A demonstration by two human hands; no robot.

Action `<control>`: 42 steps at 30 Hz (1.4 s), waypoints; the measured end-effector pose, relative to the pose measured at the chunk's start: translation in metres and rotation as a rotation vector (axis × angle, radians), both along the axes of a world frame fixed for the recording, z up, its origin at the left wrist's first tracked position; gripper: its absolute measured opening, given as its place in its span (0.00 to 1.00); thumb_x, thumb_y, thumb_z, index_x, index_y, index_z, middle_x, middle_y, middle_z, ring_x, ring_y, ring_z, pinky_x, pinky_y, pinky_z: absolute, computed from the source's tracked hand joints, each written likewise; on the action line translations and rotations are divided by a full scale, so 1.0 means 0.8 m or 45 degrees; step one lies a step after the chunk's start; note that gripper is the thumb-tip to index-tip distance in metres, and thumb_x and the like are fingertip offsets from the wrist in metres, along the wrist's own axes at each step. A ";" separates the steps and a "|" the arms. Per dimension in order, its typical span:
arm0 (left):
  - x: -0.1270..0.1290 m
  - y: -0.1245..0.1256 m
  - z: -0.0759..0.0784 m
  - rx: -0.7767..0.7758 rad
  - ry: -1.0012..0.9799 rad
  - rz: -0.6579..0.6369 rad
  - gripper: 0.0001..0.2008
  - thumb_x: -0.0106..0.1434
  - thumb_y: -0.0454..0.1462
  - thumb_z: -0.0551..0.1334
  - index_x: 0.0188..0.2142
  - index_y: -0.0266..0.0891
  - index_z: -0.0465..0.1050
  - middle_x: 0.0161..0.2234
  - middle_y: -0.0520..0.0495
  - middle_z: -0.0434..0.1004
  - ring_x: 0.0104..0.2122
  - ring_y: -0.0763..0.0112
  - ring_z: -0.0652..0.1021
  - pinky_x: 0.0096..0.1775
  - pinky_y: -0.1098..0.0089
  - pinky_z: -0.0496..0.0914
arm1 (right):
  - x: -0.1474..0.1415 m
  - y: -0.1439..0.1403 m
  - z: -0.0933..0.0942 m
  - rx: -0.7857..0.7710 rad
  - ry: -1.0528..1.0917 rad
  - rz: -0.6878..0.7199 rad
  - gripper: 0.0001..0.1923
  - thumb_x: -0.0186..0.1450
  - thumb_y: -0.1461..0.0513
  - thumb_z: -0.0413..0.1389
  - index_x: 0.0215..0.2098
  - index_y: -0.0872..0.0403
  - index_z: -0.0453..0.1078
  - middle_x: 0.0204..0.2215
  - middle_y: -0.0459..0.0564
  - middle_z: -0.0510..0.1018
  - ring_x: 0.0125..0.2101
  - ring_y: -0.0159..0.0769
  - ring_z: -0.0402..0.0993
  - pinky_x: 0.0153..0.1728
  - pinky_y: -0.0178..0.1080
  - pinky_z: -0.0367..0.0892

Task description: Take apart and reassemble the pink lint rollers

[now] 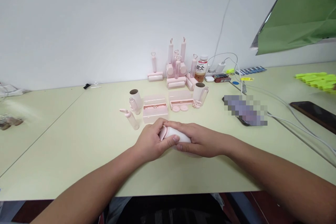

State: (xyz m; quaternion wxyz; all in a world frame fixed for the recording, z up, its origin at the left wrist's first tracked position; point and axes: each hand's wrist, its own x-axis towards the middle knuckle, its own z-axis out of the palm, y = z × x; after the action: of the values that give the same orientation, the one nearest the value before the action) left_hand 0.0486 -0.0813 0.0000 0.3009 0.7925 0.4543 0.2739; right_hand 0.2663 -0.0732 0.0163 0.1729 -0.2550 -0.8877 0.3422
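My left hand (156,140) and my right hand (202,140) are both wrapped around a white lint-roller roll (181,135), held sideways low over the table. A pale pink round cap (163,133) shows at the roll's left end, under my left fingers. Both thumbs lie on the near side of the roll, and my palms hide its right end. Just beyond my hands stands an open pink case (154,115). To its right lies a second open case (182,103) with two pink discs (180,108) in front.
Two white rolls (135,98) with brown cores stand beside clear pink handles (132,119). Assembled pink rollers (176,73) cluster at the wall near a bottle (201,68). Phones (245,110), white cables (291,126) and neon-yellow pieces (317,81) lie on the right.
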 end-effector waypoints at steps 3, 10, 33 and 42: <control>-0.008 0.003 0.007 0.203 0.030 0.201 0.25 0.63 0.51 0.59 0.54 0.39 0.62 0.23 0.57 0.66 0.22 0.72 0.69 0.27 0.72 0.62 | 0.007 0.009 -0.005 0.101 -0.042 -0.182 0.35 0.68 0.52 0.54 0.69 0.50 0.50 0.64 0.56 0.64 0.58 0.48 0.66 0.55 0.48 0.62; -0.061 0.024 0.061 0.876 0.152 0.887 0.17 0.59 0.46 0.63 0.46 0.41 0.72 0.42 0.44 0.69 0.35 0.66 0.73 0.32 0.69 0.68 | 0.029 0.042 -0.002 0.054 -0.292 -0.503 0.26 0.65 0.49 0.55 0.58 0.50 0.70 0.55 0.54 0.75 0.50 0.52 0.72 0.48 0.47 0.66; -0.024 0.025 0.047 -0.428 -1.205 0.357 0.16 0.51 0.44 0.70 0.27 0.39 0.65 0.15 0.57 0.68 0.13 0.81 0.65 0.15 0.79 0.56 | 0.002 0.002 -0.012 0.091 0.362 -0.371 0.30 0.64 0.52 0.59 0.61 0.51 0.60 0.36 0.49 0.76 0.27 0.31 0.71 0.29 0.33 0.68; 0.008 0.011 0.007 -0.589 -0.805 0.267 0.22 0.61 0.56 0.59 0.28 0.38 0.65 0.16 0.56 0.67 0.13 0.79 0.66 0.16 0.77 0.60 | -0.006 -0.006 -0.011 0.099 0.434 -0.199 0.20 0.64 0.45 0.56 0.37 0.53 0.71 0.22 0.43 0.69 0.22 0.29 0.62 0.27 0.34 0.61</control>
State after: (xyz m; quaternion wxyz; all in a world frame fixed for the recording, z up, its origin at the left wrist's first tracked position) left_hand 0.0549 -0.0723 0.0059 0.5666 0.5299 0.4673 0.4241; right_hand 0.2611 -0.0778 0.0074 0.3564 -0.2548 -0.8356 0.3315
